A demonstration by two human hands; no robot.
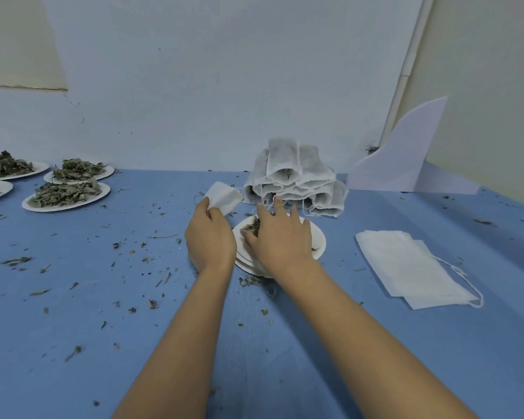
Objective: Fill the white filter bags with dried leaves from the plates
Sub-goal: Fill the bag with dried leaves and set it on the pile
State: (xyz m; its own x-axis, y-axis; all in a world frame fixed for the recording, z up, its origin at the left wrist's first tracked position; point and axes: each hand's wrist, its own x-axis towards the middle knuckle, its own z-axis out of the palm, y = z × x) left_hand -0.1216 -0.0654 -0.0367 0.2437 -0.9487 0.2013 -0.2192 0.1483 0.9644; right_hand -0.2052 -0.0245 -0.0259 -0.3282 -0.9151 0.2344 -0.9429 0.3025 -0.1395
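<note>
Done: a stack of filled bags stood just beyond your right hand, piled against the wall, mouths toward you, dark leaf showing in at least the top one. The count could not be told.

In hand: your left hand pinched one white filter bag by its lower edge, thumb against fingers, the bag raised just above and beyond the knuckles. It looked flat, so I judged it still unfilled.

Under the right hand: a white plate, seemingly the top of a small stack of plates, with only a little leaf left at its far-left part. Your right hand lay spread over it, fingers curled down toward those leaves; whether they had closed on any could not be told.

Left to do: empty bags lay flat well to the right of your right hand. Full plates of dried leaves sat well to the left of your left hand, four in view.

Loose: leaf scraps scattered over the blue table around both forearms.

Judgement: well under way, with plenty remaining.
</note>
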